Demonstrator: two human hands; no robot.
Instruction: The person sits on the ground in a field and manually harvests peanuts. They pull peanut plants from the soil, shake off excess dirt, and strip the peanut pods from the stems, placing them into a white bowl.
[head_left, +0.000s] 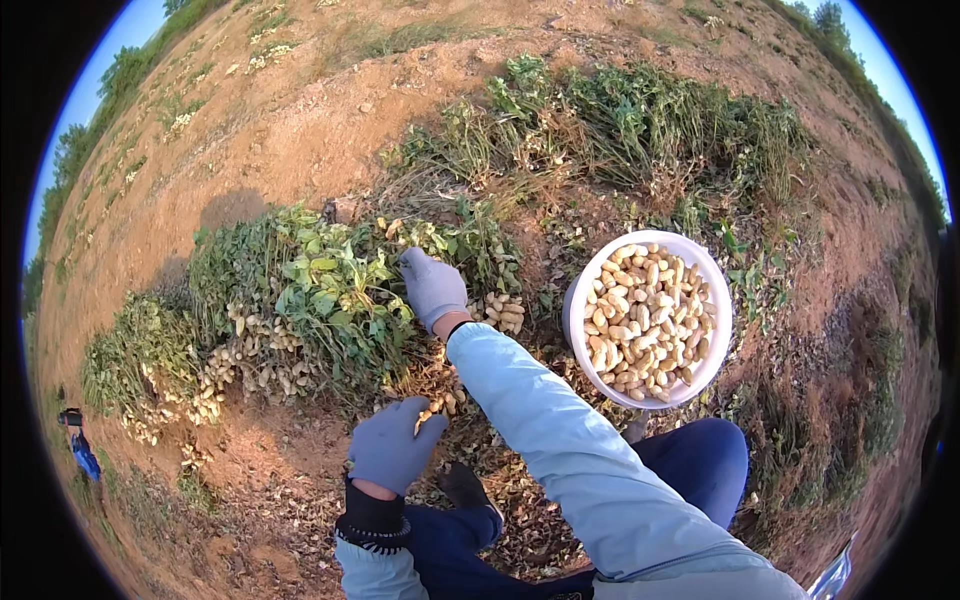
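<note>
My left hand (394, 444), in a grey glove, is low in the middle of the view. Its thumb and forefinger close on a few peanut pods (426, 413). Farther forward, my right hand (435, 289), gloved alike, reaches in among the leafy peanut plants (337, 292). Its fingers curl downward against the foliage, which hides whether they grip a stem. Just right of that wrist lies a cluster of peanut pods (502, 311). To the right stands a white plastic bucket (721, 337), filled high with unshelled peanuts (645, 322).
More pulled plants with pods on their roots (217, 371) lie to the left. A heap of uprooted peanut vines (637, 120) spreads beyond the bucket. My bent knee (701, 465) is close to the bucket, and my shoe (465, 486) rests on dry leaf litter. A blue object (85, 456) lies far left.
</note>
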